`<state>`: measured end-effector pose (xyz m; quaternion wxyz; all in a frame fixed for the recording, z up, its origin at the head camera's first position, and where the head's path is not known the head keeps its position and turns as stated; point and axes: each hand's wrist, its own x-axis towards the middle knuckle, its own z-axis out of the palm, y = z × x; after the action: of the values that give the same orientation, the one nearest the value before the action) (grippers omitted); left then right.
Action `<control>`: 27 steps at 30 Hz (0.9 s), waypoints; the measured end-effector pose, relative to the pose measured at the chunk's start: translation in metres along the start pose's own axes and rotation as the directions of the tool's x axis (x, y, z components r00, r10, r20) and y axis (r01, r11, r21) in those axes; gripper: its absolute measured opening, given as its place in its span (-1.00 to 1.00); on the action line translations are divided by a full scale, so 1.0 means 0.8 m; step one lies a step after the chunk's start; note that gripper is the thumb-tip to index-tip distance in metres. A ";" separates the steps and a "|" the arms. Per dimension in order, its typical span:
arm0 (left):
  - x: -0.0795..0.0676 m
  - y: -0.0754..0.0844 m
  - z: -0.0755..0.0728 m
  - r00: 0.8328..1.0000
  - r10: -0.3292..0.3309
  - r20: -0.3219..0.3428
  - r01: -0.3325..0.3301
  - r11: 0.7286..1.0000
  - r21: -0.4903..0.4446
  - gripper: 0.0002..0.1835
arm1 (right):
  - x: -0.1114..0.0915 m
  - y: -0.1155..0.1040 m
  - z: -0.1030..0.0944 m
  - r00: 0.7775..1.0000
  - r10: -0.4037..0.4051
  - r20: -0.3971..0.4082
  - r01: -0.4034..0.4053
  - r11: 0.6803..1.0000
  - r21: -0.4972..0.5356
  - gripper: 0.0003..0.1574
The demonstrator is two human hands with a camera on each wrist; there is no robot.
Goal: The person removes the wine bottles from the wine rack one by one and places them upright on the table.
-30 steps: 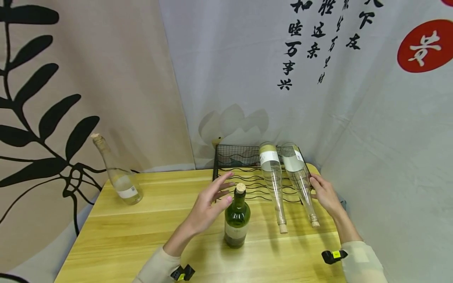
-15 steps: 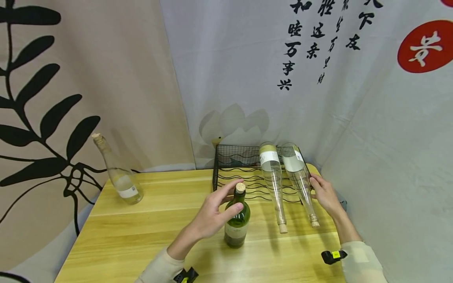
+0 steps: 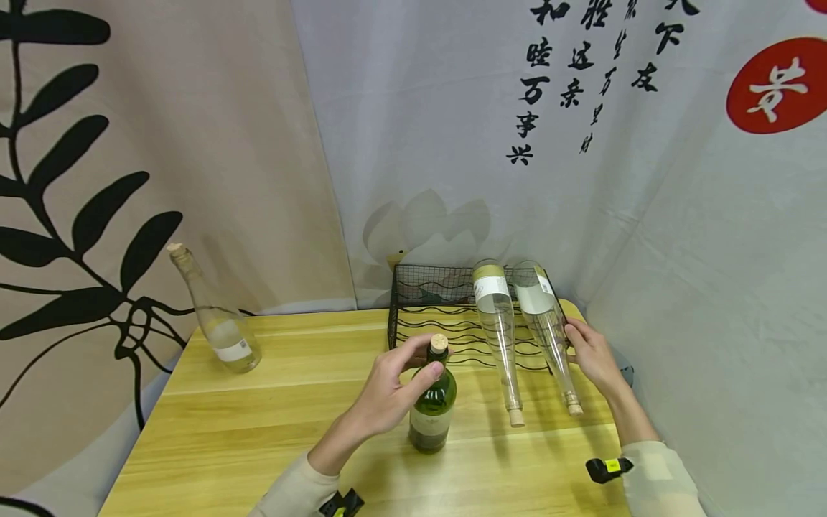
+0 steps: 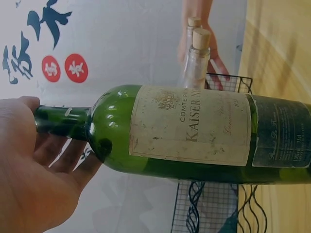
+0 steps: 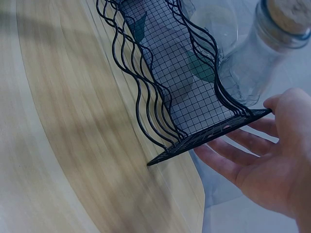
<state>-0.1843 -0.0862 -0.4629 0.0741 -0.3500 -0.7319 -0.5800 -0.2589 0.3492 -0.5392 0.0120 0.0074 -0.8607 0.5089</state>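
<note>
A green wine bottle (image 3: pixel 431 420) with a cork stands upright on the wooden table. My left hand (image 3: pixel 386 395) holds its neck, thumb on the near side and fingers behind; the left wrist view shows the bottle's cream label (image 4: pixel 189 126). At the right, my right hand (image 3: pixel 591 357) holds the side of a black wire wine rack (image 3: pixel 436 276). In the right wrist view the thumb lies on the rack's top edge, the fingers along the outer side. Two corked clear bottles, one inner (image 3: pixel 492 294) and one outer (image 3: pixel 538 301), lie across the rack, necks toward me.
Another corked clear bottle (image 3: pixel 231 341) stands at the left of the table (image 3: pixel 291 431). Behind the table hangs a printed cloth (image 3: pixel 420 108) with dark writing, and its folds run close behind the rack.
My left hand has moved right onto the green bottle's neck, its thumb and fingers closing round it. The right hand stays on the rack, and the bottles have not moved.
</note>
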 end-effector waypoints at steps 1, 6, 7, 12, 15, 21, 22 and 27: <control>0.000 0.000 0.000 1.000 0.000 -0.003 0.000 1.000 0.000 -0.60 | 0.000 0.001 0.000 1.000 -0.001 0.001 0.001 1.000 0.001 -0.11; 0.001 0.001 0.001 1.000 -0.006 -0.014 0.006 1.000 0.005 -0.65 | 0.000 0.002 0.000 1.000 0.001 0.004 -0.001 1.000 0.010 -0.12; 0.001 0.001 0.001 1.000 -0.008 -0.016 0.008 1.000 0.005 -0.65 | 0.001 0.002 0.000 1.000 0.002 0.001 -0.002 1.000 0.012 -0.12; 0.002 0.000 0.001 1.000 -0.013 -0.015 0.013 1.000 0.007 -0.67 | 0.001 0.002 0.000 1.000 -0.011 -0.009 0.011 1.000 -0.002 -0.13; 0.002 -0.001 0.001 1.000 -0.003 -0.016 0.003 1.000 0.011 -0.67 | 0.002 0.003 0.000 1.000 -0.018 -0.007 0.018 1.000 -0.005 -0.13; 0.004 -0.003 0.001 0.999 0.041 -0.019 -0.040 0.998 0.057 -0.68 | 0.002 0.003 -0.001 1.000 -0.023 0.000 0.023 1.000 0.000 -0.12; 0.004 -0.003 0.001 0.998 0.052 -0.021 -0.051 0.996 0.071 -0.69 | 0.002 0.003 -0.002 1.000 -0.024 0.000 0.024 1.000 -0.001 -0.12; 0.008 -0.002 0.002 0.993 0.109 -0.036 -0.104 0.988 0.111 -0.70 | 0.003 0.003 -0.002 1.000 -0.022 0.003 0.022 1.000 0.003 -0.12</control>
<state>-0.1894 -0.0821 -0.4618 0.1393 -0.3717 -0.7412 -0.5414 -0.2611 0.3516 -0.5410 0.0164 0.0177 -0.8598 0.5101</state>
